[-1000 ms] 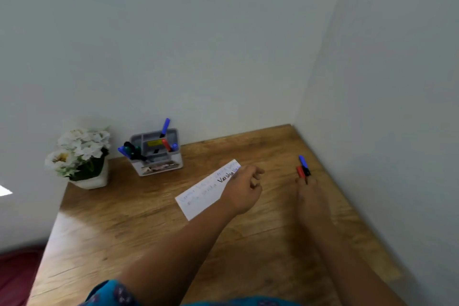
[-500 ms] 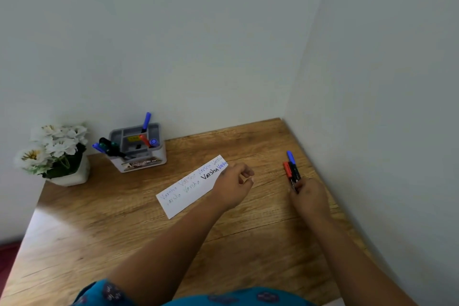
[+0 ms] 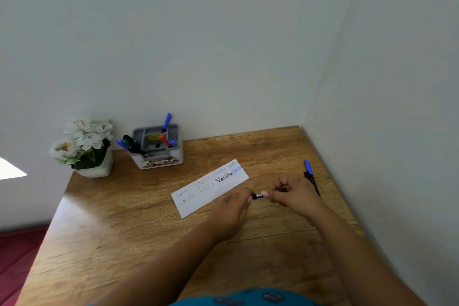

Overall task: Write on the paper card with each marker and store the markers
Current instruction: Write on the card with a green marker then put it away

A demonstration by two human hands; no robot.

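We see the paper card [image 3: 211, 187], white, oblong, flat on the desk, long axis diagonal, near-left to far-right; handwritten words in faint ink, plus one black word and one blue at the far-right end. One marker [image 3: 258, 196], black w/ a light band, is horizontal just beside the card's right end, mostly hidden by fingers. A blue-capped marker [image 3: 308, 167] and a black marker [image 3: 313, 182] lie touching, well to the card's right. The grey-white organizer [image 3: 159, 154], beyond the card, holds approx. six markers, blue, green, black, red.
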